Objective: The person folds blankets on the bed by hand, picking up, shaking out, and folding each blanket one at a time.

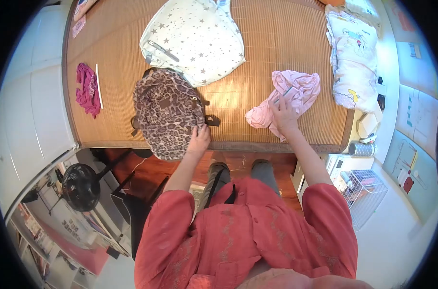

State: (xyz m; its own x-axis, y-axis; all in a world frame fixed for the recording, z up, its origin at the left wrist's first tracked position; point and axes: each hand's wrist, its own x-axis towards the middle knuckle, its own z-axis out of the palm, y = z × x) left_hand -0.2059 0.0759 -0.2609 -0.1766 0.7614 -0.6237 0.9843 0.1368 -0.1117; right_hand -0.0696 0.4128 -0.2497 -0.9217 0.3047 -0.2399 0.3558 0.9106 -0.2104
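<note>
A leopard-print backpack (168, 113) lies at the left of the mat, its lower end over the front edge. My left hand (199, 139) rests on its lower right side, fingers bent against the fabric; whether they grip it is unclear. Right of centre is a crumpled pink cloth (305, 91). My right hand (285, 115) lies on this cloth with its fingers spread, beside a small thin item that I cannot make out. Behind the backpack a white star-patterned cloth (199, 38) is spread, with a dark, narrow strip (163, 51) on it.
A bamboo mat (257, 43) covers the bed. Magenta cloth (87, 91) and a white stick (99, 86) lie left; a printed pillow (356, 62) lies right. Below the edge are a black fan (81, 187) at left and a wire basket (368, 192) at right.
</note>
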